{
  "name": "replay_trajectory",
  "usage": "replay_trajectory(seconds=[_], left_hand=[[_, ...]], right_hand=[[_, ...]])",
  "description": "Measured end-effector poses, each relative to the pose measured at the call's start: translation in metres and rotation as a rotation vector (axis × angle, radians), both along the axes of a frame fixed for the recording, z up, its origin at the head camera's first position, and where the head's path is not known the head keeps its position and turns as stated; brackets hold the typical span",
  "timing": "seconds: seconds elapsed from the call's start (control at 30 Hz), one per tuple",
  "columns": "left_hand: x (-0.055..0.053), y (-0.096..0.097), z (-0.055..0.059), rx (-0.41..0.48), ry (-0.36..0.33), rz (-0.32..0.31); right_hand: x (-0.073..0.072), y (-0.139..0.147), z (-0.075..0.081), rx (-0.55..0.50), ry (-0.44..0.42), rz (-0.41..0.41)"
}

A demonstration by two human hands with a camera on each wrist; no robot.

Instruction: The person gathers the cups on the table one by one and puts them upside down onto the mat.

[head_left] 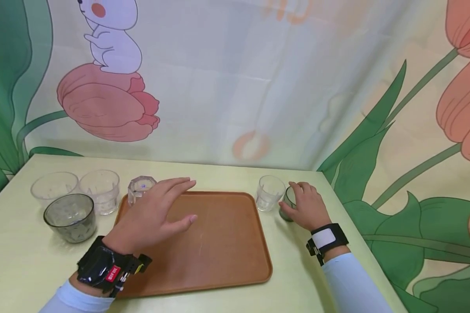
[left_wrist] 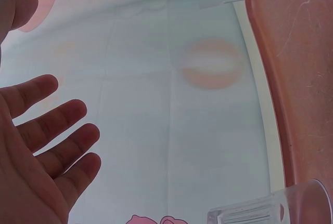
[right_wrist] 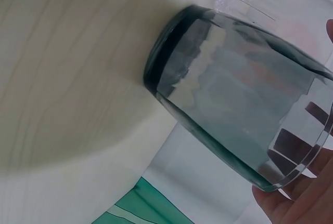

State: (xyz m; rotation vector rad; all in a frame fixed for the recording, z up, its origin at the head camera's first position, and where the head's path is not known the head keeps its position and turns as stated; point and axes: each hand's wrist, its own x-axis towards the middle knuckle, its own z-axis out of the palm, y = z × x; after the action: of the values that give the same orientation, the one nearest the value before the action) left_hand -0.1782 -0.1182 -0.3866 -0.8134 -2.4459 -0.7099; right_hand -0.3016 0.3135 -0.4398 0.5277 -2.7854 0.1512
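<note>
My right hand (head_left: pixel 309 208) grips a smoky grey drinking glass (head_left: pixel 287 214) by its upper part, to the right of the tray. In the right wrist view this tinted glass (right_wrist: pixel 234 99) has its base at or close to the table, with fingers (right_wrist: pixel 278 203) round its rim. Just left of it stands a clear glass (head_left: pixel 269 195). My left hand (head_left: pixel 152 217) hovers over the left part of a brown tray (head_left: pixel 219 243), its fingers extended and holding nothing. Behind that hand, a faceted clear glass (head_left: pixel 139 186) is partly hidden near the tray's back left corner.
Left of the tray, a wide smoky grey glass bowl (head_left: pixel 72 224) stands in front of a clear tumbler (head_left: pixel 102 193) and another wide clear vessel (head_left: pixel 51 187). A printed curtain (head_left: pixel 203 95) hangs behind the pale table (head_left: pixel 203 176) and along its right side.
</note>
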Motion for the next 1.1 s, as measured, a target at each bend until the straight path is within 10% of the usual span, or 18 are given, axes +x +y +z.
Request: replay_trajectory(seconds=[1.1], left_hand=[[-0.001,-0.002,-0.002,-0.006,-0.009,0.023]], right_hand=[[-0.009,0.004,-0.013,-0.025,-0.062,-0.042]])
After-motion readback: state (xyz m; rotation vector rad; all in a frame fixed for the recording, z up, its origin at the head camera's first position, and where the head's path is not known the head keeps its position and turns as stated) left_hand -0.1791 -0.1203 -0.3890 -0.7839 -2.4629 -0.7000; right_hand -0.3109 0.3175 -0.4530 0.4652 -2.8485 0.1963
